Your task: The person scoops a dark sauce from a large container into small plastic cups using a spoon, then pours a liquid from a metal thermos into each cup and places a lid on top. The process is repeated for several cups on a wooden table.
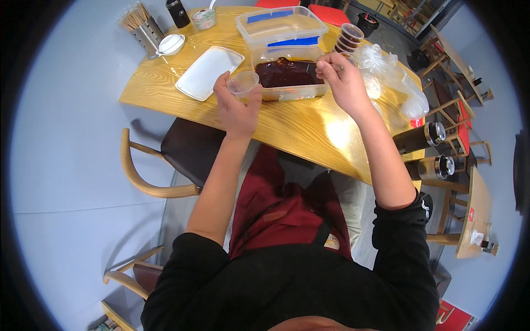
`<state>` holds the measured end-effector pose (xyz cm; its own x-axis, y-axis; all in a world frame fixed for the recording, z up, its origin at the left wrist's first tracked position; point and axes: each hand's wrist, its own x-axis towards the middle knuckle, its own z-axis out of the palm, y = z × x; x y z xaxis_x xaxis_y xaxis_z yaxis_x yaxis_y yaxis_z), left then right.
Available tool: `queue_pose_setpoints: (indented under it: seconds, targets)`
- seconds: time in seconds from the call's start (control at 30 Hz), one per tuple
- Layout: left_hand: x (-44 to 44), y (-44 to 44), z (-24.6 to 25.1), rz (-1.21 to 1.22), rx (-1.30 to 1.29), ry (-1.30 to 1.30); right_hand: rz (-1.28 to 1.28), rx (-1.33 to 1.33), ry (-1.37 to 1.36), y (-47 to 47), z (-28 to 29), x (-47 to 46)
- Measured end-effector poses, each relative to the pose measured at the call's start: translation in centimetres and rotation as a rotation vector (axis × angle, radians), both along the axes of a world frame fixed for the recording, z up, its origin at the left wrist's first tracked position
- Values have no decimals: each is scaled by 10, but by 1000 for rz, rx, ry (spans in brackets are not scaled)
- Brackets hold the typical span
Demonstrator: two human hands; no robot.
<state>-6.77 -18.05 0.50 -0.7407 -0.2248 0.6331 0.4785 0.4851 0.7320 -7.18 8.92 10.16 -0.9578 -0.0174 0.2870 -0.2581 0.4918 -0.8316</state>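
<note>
My left hand (238, 105) grips a small clear plastic cup (243, 83) by its sides, just left of a large plastic tub. That tub (271, 94) holds a dark red-brown, oily sauce (285, 74). Above its right edge, my right hand (340, 78) is closed around a thin handle, whose far end I cannot make out clearly; it seems to reach into the sauce. Behind my right hand rises a stack of lidded cups (350, 37) filled with dark sauce. A clear lid with blue clips (281, 27) lies behind the tub.
Left of the tub lies a white rectangular tray (210, 72). Farther back stand white bowls (171, 44), a chopstick holder (148, 39), a black bottle (178, 13) and a glass bowl (204, 19). Plastic bags (391, 72) and two dark flasks (420, 138) occupy the right side. A chair (186, 149) stands at the front left.
</note>
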Motion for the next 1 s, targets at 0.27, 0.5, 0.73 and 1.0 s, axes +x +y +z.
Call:
queue_pose_setpoints:
  seconds: [0.27, 0.5, 0.73, 1.0]
  targets:
    - [-17, -12, -15, -122, 476, -180, 171, -53, -73, 1, 0, 14]
    - [-29, -17, -29, -121, 438, -132, 214, -250, -162, 12, -1, 21]
    - [-26, -19, -24, -155, 424, -132, 118, -410, -258, 23, 2, 7]
    - [-14, -24, 71, 11, -93, -74, -88, -527, -188, 32, 14, 8]
